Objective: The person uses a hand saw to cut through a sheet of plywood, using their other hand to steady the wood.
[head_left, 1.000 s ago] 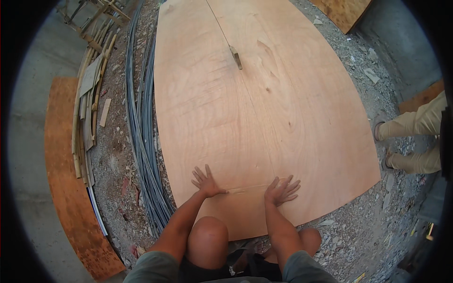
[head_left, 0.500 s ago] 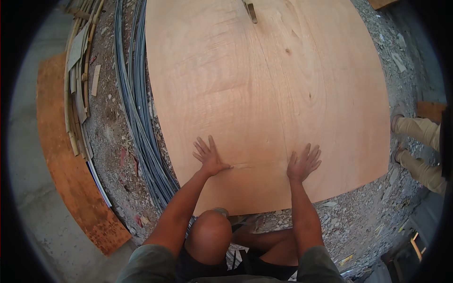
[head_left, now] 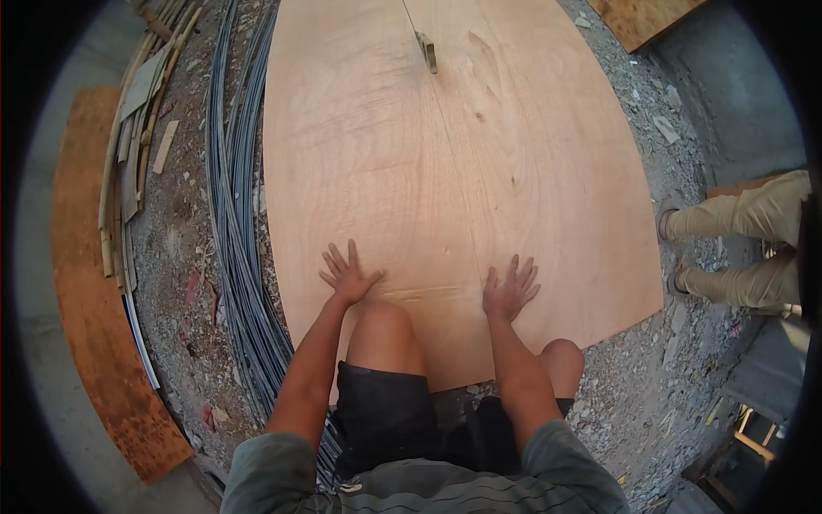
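A large sheet of plywood [head_left: 385,171] lies flat in front of me. My left hand [head_left: 348,276] rests palm down on its near part, fingers spread. To the right, my right hand [head_left: 510,291] presses on the same sheet, its fingers stretched out as well. Between the hands runs a shallow crease in the wood. A thin dark line crosses the sheet lengthwise, passing just left of my right hand. Far up the sheet, on that line, sits a small wooden tool or block [head_left: 426,53]; its exact kind is too small to tell.
Long steel rods [head_left: 235,206] lie bundled left of the sheet. Beyond them are bamboo poles [head_left: 111,197] and a stained board [head_left: 94,283]. Another person's legs [head_left: 736,248] stand at the right edge. Rubble [head_left: 625,385] covers the ground; another board [head_left: 646,17] lies far right.
My body has risen and leaned forward, with one knee now over the sheet's near edge. Both hands stay flat on the plywood. The view has shifted, showing more of the sheet's far part.
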`<state>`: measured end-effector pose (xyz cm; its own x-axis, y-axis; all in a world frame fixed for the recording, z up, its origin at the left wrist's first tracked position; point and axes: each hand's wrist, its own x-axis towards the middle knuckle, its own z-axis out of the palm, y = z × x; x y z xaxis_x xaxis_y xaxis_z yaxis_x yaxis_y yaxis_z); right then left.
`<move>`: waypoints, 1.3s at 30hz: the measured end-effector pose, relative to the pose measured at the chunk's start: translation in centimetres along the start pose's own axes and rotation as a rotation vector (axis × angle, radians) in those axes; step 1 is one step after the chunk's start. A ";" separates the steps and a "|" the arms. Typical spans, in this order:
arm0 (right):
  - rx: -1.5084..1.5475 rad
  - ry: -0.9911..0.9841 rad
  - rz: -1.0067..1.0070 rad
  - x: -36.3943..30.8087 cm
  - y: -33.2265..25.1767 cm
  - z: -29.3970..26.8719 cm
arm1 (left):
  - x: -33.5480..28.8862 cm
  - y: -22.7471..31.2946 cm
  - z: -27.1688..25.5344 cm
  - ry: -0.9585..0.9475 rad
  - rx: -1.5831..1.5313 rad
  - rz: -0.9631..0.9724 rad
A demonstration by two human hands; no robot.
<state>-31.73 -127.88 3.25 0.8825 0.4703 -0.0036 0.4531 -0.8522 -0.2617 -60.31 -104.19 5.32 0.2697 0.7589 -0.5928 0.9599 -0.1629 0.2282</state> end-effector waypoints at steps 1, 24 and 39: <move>-0.009 0.004 -0.002 -0.5 0.7 0.0 | -0.1 0.8 0.1 -0.004 -0.008 0.003; -0.048 -0.025 -0.039 1.1 0.6 1.9 | 12.6 16.7 -1.6 0.539 0.049 -0.247; 0.760 -0.061 -0.231 45.0 -39.9 1.9 | 13.4 16.5 -2.1 0.462 0.028 -0.227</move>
<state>-10.35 -72.28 11.69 0.7585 0.6463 0.0836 0.3937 -0.3522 -0.8491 -41.03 -95.37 2.74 -0.0012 0.9754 -0.2204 0.9937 0.0258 0.1087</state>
